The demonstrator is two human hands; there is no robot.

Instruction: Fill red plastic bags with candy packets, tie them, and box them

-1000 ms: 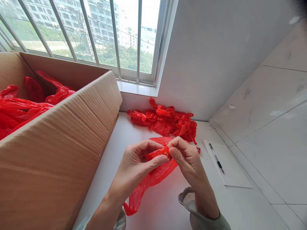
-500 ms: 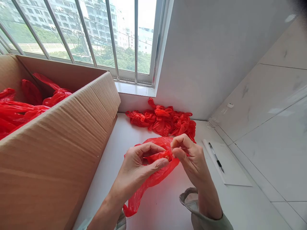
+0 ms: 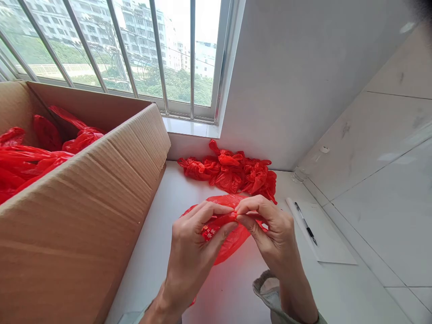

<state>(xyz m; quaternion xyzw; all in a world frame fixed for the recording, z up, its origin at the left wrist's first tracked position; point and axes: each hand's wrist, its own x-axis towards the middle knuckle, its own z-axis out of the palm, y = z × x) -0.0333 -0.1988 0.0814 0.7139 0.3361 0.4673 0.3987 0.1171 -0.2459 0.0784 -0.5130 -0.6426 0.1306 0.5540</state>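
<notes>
A thin red plastic bag (image 3: 232,247) spreads over the white table under both hands. My left hand (image 3: 199,238) pinches gathered plastic of the bag between thumb and fingers. Close against it, my right hand (image 3: 266,229) pinches the same gathered part, so the fingertips of both hands nearly meet. Small printed marks on red material show beneath my left fingers. My left hand and wrist cover much of the bag's near side.
Crumpled red plastic bags (image 3: 232,168) lie against the wall. On the left stands a large cardboard box (image 3: 101,180) with more red bags inside. A pen (image 3: 306,223) rests on white paper (image 3: 332,238) at right, near a clear glass container (image 3: 299,174).
My left fingers have closed from a wider spread into a pinch on the bag. My right hand has moved slightly, and the fingertips have come together.
</notes>
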